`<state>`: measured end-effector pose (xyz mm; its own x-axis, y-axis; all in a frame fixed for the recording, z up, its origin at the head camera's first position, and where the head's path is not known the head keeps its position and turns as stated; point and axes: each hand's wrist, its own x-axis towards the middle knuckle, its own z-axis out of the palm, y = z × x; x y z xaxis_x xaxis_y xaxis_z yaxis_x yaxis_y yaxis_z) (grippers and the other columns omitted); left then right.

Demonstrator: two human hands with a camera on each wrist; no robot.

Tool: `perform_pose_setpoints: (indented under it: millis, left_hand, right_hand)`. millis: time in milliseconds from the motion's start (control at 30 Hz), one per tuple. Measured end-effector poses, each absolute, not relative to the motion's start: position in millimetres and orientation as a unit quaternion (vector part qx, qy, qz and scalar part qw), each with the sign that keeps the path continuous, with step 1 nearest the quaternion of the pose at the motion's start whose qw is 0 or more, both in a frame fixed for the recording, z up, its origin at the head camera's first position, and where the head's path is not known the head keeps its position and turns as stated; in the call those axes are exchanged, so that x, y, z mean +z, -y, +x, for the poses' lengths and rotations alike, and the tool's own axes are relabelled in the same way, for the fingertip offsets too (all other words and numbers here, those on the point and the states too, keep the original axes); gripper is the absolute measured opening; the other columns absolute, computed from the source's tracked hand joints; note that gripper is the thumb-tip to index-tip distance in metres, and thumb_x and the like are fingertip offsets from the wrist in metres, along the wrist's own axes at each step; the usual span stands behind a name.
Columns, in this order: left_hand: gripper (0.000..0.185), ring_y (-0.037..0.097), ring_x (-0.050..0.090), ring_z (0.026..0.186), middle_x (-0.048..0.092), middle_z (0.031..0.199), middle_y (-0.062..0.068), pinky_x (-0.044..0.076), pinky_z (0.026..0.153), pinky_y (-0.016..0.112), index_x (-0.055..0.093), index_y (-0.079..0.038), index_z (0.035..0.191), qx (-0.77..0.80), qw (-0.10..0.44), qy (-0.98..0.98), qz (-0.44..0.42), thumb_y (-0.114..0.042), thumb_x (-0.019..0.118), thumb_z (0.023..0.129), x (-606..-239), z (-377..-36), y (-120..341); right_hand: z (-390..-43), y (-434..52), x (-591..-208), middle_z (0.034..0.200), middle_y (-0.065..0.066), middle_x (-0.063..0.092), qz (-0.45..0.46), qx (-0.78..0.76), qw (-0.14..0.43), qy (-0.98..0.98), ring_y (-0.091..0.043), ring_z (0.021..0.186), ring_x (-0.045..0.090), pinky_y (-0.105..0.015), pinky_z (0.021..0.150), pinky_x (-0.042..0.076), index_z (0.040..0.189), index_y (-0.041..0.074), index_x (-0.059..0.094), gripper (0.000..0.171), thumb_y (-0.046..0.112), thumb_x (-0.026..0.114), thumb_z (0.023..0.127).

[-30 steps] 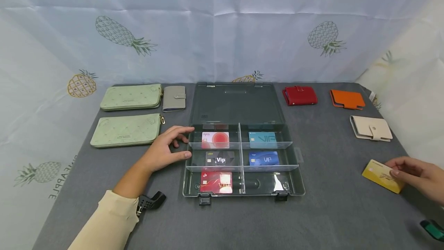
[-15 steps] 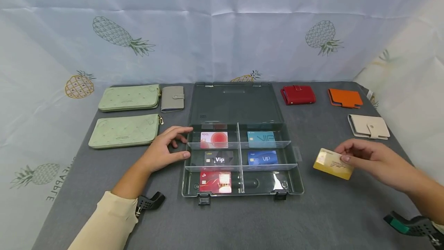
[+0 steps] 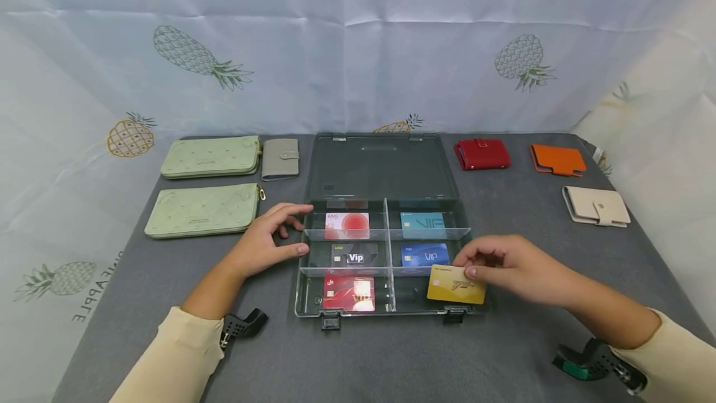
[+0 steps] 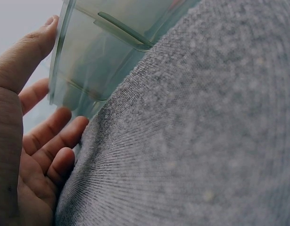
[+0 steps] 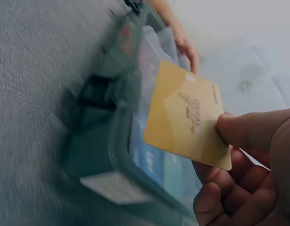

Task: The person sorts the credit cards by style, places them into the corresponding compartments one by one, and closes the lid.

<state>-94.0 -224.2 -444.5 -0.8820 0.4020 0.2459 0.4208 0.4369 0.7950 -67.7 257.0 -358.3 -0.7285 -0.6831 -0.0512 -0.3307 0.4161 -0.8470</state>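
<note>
Gray tabletop point(image 3: 391, 359), open divided box point(image 3: 411, 294): left fingers point(image 3: 295, 209) at left edge, right fingers point(image 3: 475, 246) over right end. Two green wallets point(image 3: 201, 210) left of left fingers, gray wallet point(image 3: 279, 162) beyond them; red wallet point(image 3: 483, 155), orange wallet point(image 3: 558, 158), cream wallet point(image 3: 595, 204) past right fingers.

Dark grey tabletop with a woven, cloth-like surface point(image 3: 391, 365); along its far edge hangs a creased, pale bluish-white fabric backdrop point(image 3: 347, 73), a horizontal fold across it, printed with grey-green outlined pineapples point(image 3: 184, 50) and a yellow-orange pineapple cut off at the tabletop. Whitish fabric side panel point(image 3: 50, 117) along the left edge, similar cream-white panel point(image 3: 665, 104) beyond the far right corner. Light soft, faint shadows.
</note>
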Motion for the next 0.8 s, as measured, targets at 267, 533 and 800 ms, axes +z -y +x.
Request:
perform_pose_setpoints:
  millis: [267,533,800]
  left_hand:
    - [0.068,0.020,0.066,0.105,0.063,0.137,0.005,0.047,0.082,0.031,0.062,-0.017,0.150,-0.469,0.011,0.849,-0.242,-0.019,0.089,0.087,-446,-95,225]
    - [0.069,0.018,0.066,0.106,0.062,0.138,0.003,0.047,0.082,0.030,0.061,-0.019,0.150,-0.465,0.009,0.852,-0.240,-0.019,0.089,0.087,-447,-95,225]
    - [0.069,0.019,0.066,0.107,0.062,0.139,0.004,0.048,0.083,0.030,0.061,-0.017,0.150,-0.467,0.008,0.852,-0.238,-0.021,0.089,0.088,-445,-94,225]
  right_hand:
    - [-59,-228,-366,0.097,0.015,0.077,-0.340,-0.358,0.124,-0.861,-0.003,0.074,0.061,-0.026,0.061,0.052,0.105,0.023,0.082,0.017,0.009,0.081,0.096]
    - [-44,-214,-380,0.097,0.011,0.079,-0.392,-0.221,-0.023,-0.893,0.000,0.082,0.070,-0.029,0.066,0.058,0.100,0.020,0.085,0.021,0.007,0.090,0.084]
    - [-38,-225,-386,0.101,0.010,0.080,-0.395,-0.225,-0.103,-0.885,-0.004,0.086,0.074,-0.026,0.068,0.058,0.106,0.018,0.086,0.032,0.008,0.094,0.077]
